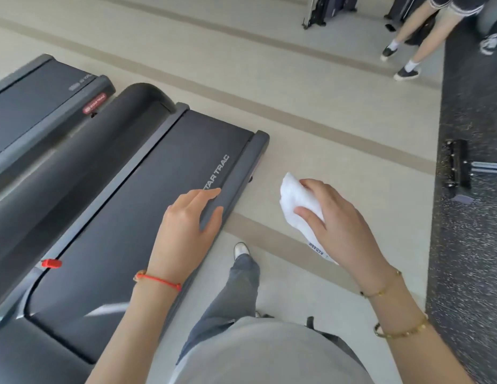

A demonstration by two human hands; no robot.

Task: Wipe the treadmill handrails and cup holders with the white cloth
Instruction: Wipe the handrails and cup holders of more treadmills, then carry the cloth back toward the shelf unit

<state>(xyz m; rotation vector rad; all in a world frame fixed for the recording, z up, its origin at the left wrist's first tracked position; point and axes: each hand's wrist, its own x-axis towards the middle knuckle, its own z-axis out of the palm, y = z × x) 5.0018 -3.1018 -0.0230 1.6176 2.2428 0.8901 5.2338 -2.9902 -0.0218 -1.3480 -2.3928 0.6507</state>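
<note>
Cloth point(297, 202) bunched in right hand point(341, 225), over floor.

cloth point(296, 203): white, with a small tag printed in dark blue
treadmill deck point(147, 206): dark grey, pale grey lettering
safety clip point(51, 263): red
left wrist cord point(158, 281): red
right wrist bracelets point(400, 329): gold
floor point(311, 87): pale beige with darker tan stripes
mat point(474, 245): black, speckled white
</note>
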